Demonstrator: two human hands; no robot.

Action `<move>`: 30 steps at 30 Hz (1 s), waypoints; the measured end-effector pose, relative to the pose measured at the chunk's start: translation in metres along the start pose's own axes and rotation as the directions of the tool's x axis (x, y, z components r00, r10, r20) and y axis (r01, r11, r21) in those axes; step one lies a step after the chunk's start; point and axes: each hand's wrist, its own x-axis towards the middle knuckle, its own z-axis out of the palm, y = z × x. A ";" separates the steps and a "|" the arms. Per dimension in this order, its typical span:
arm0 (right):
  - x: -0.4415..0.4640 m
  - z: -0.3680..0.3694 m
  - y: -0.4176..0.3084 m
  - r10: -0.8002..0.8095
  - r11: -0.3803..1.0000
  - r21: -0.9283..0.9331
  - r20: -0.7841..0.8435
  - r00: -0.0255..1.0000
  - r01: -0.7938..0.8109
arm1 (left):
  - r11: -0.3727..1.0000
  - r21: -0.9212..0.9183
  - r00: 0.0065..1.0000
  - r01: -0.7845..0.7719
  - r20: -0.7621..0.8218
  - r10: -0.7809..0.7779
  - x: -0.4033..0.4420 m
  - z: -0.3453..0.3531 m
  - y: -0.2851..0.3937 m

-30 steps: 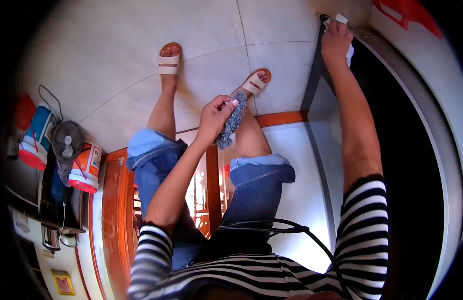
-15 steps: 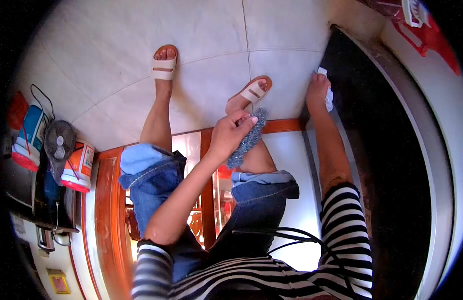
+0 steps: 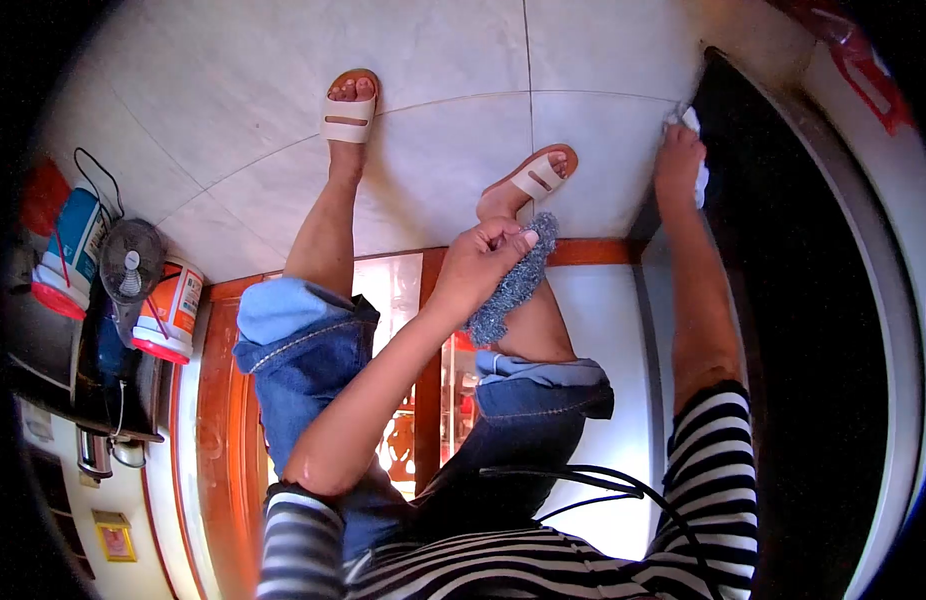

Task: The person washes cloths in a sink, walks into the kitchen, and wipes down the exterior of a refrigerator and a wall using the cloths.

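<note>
While fan [image 3: 131, 262] & orange tub [image 3: 183, 303] stand at 9 o'clock, L hand [image 3: 476, 265] pinches fuzzy grey pad [image 3: 513, 290], ctr.; R hand [image 3: 680, 168] grips crumpled white cloth [image 3: 700, 190], 2 o'clock, beside long blk surface [image 3: 813, 380].

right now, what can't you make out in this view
In the head view:
White cloth: partly hidden by the right hand
Grey scrubber: part covered by the left hand
Orange tub: lettering too small to read
Red object: blurred near the upper-right edge
</note>
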 end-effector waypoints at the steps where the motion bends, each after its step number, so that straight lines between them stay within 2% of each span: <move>1: -0.016 0.010 -0.017 -0.034 0.999 -0.005 0.045 0.998 0.035 | 0.999 -0.030 1.000 0.012 -0.007 -0.012 0.000 0.000 0.001; 4: -0.057 0.078 -0.085 -0.094 0.992 -0.060 0.207 0.974 0.109 | 0.991 -0.061 0.993 0.121 0.015 -0.120 -0.004 -0.004 0.004; 5: -0.070 0.099 -0.107 -0.103 0.987 -0.088 0.268 0.958 0.131 | 0.994 -0.011 0.994 0.110 -0.008 -0.110 -0.005 -0.008 0.003; 7: -0.102 0.119 -0.126 -0.153 0.986 0.114 0.336 0.929 0.121 | 0.994 0.073 0.996 0.084 -0.022 -0.082 -0.005 -0.009 0.002; 8: -0.115 0.132 -0.130 -0.179 0.973 0.201 0.361 0.915 0.112 | 0.993 0.030 0.993 0.117 -0.019 -0.117 -0.003 -0.007 0.003; 10: -0.165 0.199 -0.173 -0.099 0.978 -0.166 0.163 0.982 0.126 | 0.980 -0.060 0.982 0.188 -0.015 -0.189 -0.008 -0.005 0.006; 12: -0.190 0.126 -0.133 -0.177 0.980 -0.012 0.395 0.901 0.197 | 0.981 -0.046 0.982 0.188 -0.005 -0.188 -0.007 -0.002 0.004; 14: -0.211 0.122 -0.123 -0.178 0.981 0.007 0.436 0.882 0.194 | 0.991 -0.023 0.991 0.131 0.042 -0.130 -0.003 0.001 0.005; 16: -0.210 0.083 -0.088 -0.270 0.956 0.042 0.518 0.812 0.292 | 0.994 0.004 0.993 0.107 0.038 -0.107 -0.001 0.001 0.000; 17: -0.203 0.075 -0.072 -0.288 0.958 0.151 0.482 0.828 0.245 | 0.993 0.011 0.992 0.121 0.042 -0.122 0.001 -0.001 -0.003; 20: -0.171 0.052 -0.022 -0.115 0.986 0.137 0.135 0.984 0.097 | 0.988 0.012 0.986 0.151 0.065 -0.151 -0.003 -0.005 -0.001; 22: -0.130 -0.038 0.041 -0.032 0.993 0.116 0.069 0.997 0.024 | 0.992 0.002 0.988 0.128 0.082 -0.128 -0.003 -0.007 0.002; 24: -0.089 -0.091 0.086 0.075 0.993 0.096 -0.022 0.997 -0.072 | 0.995 -0.053 0.994 0.086 0.064 -0.083 -0.004 -0.008 0.004; 28: -0.031 -0.145 0.150 0.256 0.966 0.046 -0.286 0.924 -0.253 | 0.997 -0.069 0.998 0.029 0.052 -0.026 -0.007 -0.014 0.008; 30: -0.039 -0.147 0.158 0.241 0.969 0.112 -0.269 0.932 -0.219 | 0.997 -0.066 0.998 0.038 0.055 -0.035 -0.007 -0.017 0.007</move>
